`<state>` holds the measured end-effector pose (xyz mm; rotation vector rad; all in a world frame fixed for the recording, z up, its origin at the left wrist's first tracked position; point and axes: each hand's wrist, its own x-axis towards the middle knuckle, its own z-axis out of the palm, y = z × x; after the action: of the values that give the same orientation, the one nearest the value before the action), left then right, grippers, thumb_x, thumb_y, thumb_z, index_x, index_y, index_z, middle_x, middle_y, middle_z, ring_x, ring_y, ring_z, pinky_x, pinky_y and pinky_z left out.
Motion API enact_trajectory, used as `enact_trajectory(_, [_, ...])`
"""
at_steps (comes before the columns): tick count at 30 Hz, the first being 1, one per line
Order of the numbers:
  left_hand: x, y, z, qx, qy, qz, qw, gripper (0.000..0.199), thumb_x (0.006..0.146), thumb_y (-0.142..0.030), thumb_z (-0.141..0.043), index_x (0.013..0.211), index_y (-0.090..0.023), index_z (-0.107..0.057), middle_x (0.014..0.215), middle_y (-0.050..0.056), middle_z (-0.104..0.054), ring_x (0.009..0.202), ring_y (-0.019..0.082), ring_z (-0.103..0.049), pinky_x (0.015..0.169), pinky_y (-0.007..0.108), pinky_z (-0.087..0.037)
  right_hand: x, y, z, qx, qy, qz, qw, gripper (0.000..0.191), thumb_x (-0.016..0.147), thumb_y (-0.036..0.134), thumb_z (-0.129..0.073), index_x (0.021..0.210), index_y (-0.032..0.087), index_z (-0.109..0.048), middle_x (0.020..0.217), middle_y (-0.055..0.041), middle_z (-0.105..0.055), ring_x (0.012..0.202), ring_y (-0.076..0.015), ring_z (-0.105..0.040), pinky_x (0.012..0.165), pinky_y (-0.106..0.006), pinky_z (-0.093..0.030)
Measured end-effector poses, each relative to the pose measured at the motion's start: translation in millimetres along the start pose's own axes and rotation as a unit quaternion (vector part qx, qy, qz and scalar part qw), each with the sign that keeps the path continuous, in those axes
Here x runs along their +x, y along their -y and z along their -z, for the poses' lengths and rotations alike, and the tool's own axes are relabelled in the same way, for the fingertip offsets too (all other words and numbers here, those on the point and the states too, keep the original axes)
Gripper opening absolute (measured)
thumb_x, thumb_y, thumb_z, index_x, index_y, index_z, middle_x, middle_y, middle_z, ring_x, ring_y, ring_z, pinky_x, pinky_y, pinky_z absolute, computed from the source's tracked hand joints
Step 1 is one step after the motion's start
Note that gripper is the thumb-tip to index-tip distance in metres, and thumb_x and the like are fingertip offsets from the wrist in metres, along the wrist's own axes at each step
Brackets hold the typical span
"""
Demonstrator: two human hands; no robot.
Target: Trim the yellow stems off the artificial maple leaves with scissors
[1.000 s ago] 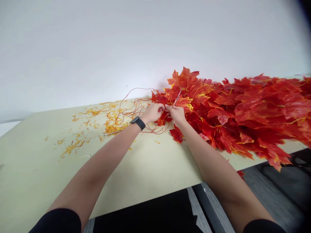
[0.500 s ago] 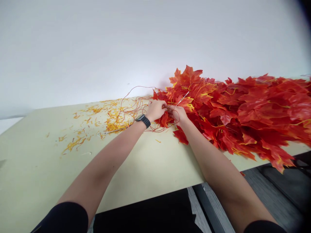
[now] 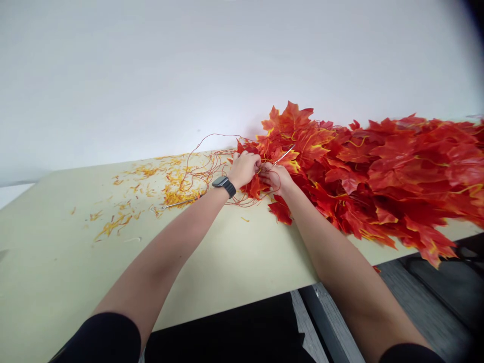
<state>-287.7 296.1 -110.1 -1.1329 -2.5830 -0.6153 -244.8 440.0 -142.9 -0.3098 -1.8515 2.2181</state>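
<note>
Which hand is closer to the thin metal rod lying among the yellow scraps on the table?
Left. The left hand is off to the right of the thin metal rod in view, not touching it. The right hand lies farther off on that same side, against the red artificial maple leaves.

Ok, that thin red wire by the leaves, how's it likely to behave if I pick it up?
The thin red wire looks floppy, probably, since it lies in loose, wandering loops on the table. It's likely very light for its length. Its overlapping loops also run into the artificial maple leaves, so it may well snag and drag some along.
</note>
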Motion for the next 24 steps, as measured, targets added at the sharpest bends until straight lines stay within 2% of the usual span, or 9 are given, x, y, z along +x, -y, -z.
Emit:
enact_trajectory(4, [-1.1,0.2,2.4,0.023,0.003,-0.018,1.000,0.023,0.093,-0.004,-0.049,0.100,-0.018,-0.067,0.118,0.010,-0.076,0.120,0.031,-0.060,0.104,0.047,-0.034,-4.2,4.6,0.7,0.002,-0.009,-0.011,1.000,0.028,0.076,0.033,-0.093,0.079,0.019,-0.068,0.068,-0.0025,-0.071,0.065,-0.0161,-0.067,0.060,-0.026,-0.059])
enact_trajectory(8, [-0.3,5.5,2.2,0.031,0.008,-0.030,0.999,0.028,0.095,-0.002,-0.046,0.104,-0.018,-0.067,0.108,0.011,-0.076,0.112,0.029,-0.061,0.106,0.046,-0.034,-5.5,8.4,3.3,-0.004,-0.013,-0.010,1.000,0.021,0.075,0.024,-0.092,0.077,0.015,-0.074,0.071,-0.0046,-0.074,0.061,-0.0131,-0.065,0.057,-0.023,-0.056])
enact_trajectory(11, [-0.1,7.9,1.6,0.033,0.013,-0.029,0.999,0.030,0.098,-0.005,-0.045,0.109,-0.017,-0.071,0.106,0.013,-0.075,0.109,0.029,-0.061,0.106,0.046,-0.035,-4.1,8.4,4.7,-0.014,-0.021,0.001,1.000,0.024,0.071,0.022,-0.095,0.071,0.013,-0.073,0.068,-0.0038,-0.072,0.060,-0.0112,-0.063,0.056,-0.021,-0.052])
enact_trajectory(14, [-0.3,8.2,0.8,0.042,0.014,-0.030,0.999,0.031,0.103,-0.014,-0.045,0.103,-0.017,-0.075,0.101,0.015,-0.074,0.109,0.030,-0.059,0.106,0.048,-0.035,-2.4,4.8,6.6,-0.026,-0.027,0.014,0.999,0.027,0.067,0.025,-0.097,0.067,0.014,-0.072,0.060,-0.0012,-0.067,0.057,-0.0113,-0.061,0.053,-0.021,-0.048])
enact_trajectory(17, [0.0,8.9,-1.3,0.045,0.000,-0.029,0.999,0.032,0.102,-0.014,-0.045,0.096,-0.017,-0.077,0.094,0.015,-0.074,0.108,0.030,-0.058,0.106,0.050,-0.034,0.1,-0.6,9.2,-0.031,-0.030,0.025,0.999,0.026,0.065,0.027,-0.096,0.071,0.014,-0.074,0.055,0.0022,-0.061,0.054,-0.0123,-0.058,0.052,-0.023,-0.047])
enact_trajectory(20, [0.9,10.7,-3.4,0.027,-0.006,-0.033,0.999,0.033,0.096,-0.008,-0.047,0.096,-0.017,-0.079,0.092,0.013,-0.075,0.108,0.030,-0.057,0.107,0.051,-0.032,6.0,-5.6,11.4,-0.022,-0.032,0.037,0.999,0.021,0.066,0.024,-0.092,0.071,0.015,-0.073,0.059,0.0000,-0.065,0.062,-0.0172,-0.065,0.058,-0.027,-0.054])
enact_trajectory(24, [1.3,11.6,-3.3,0.005,-0.006,-0.032,0.999,0.035,0.093,-0.004,-0.048,0.094,-0.018,-0.080,0.092,0.012,-0.077,0.107,0.029,-0.056,0.109,0.052,-0.031,17.3,-10.5,13.5,0.000,-0.013,0.049,0.999,0.017,0.073,0.023,-0.084,0.068,0.018,-0.069,0.070,-0.0057,-0.074,0.079,-0.0253,-0.075,0.075,-0.038,-0.064])
